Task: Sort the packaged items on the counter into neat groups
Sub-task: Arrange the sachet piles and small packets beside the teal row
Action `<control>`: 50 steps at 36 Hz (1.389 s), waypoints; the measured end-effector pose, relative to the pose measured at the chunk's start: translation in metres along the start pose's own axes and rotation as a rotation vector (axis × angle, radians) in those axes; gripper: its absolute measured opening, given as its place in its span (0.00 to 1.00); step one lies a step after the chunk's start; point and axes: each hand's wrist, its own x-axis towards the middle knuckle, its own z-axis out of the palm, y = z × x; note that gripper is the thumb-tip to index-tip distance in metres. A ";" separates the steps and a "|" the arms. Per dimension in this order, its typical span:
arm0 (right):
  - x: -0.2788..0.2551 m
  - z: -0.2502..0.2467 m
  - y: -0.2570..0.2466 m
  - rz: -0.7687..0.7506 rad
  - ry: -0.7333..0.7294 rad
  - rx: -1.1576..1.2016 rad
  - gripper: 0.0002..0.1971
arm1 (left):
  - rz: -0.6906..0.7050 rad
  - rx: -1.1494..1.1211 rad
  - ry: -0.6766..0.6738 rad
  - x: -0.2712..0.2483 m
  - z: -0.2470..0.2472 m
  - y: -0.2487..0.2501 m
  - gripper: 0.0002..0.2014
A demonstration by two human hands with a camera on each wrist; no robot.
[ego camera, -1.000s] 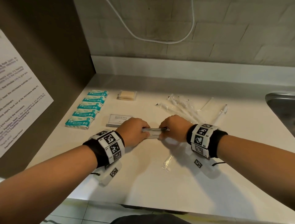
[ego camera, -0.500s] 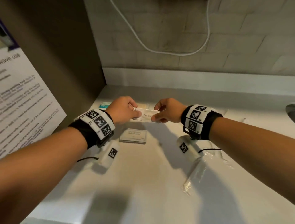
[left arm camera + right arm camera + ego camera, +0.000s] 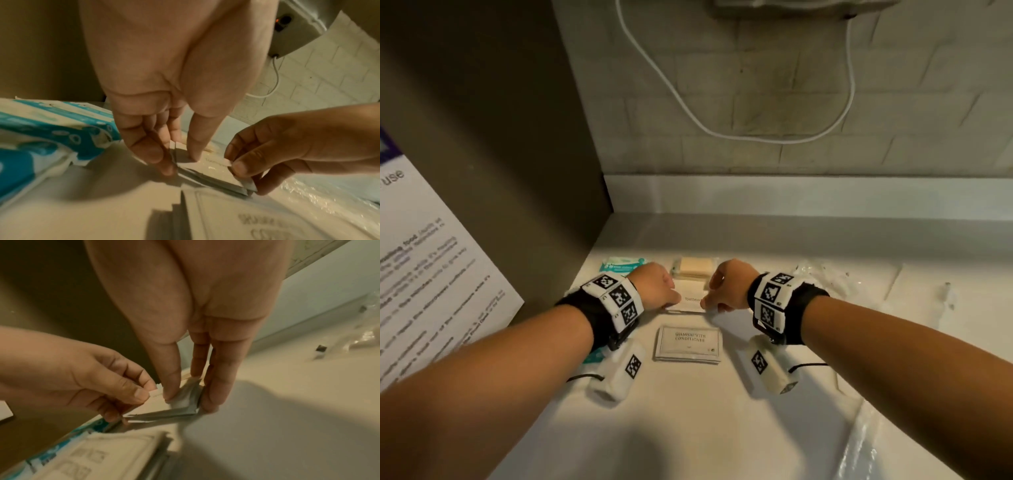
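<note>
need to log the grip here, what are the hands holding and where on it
Both hands hold one small stack of flat white sachets low over the counter: the left hand pinches its left end, the right hand its right end.

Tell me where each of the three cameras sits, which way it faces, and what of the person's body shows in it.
Head: worn on the head, facing forward and down at the counter; both forearms show.
Left wrist: looks along the left hand at the toothbrush packets.
Right wrist: looks along the right hand at the same packets.
Shared: each wrist view shows the opposite hand; all three show the shampoo packets.
</note>
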 end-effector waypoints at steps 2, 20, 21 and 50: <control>0.003 0.002 0.001 0.007 0.015 -0.021 0.12 | 0.003 0.045 -0.007 0.004 0.004 -0.002 0.16; 0.000 0.003 -0.002 -0.122 -0.051 -0.366 0.31 | 0.081 0.129 -0.095 0.008 0.003 -0.009 0.28; 0.000 0.003 -0.002 -0.120 -0.052 -0.377 0.29 | 0.085 0.126 -0.095 0.009 0.003 -0.010 0.30; 0.007 -0.004 0.000 -0.166 -0.061 -0.464 0.29 | 0.185 0.187 -0.075 0.017 -0.002 -0.013 0.31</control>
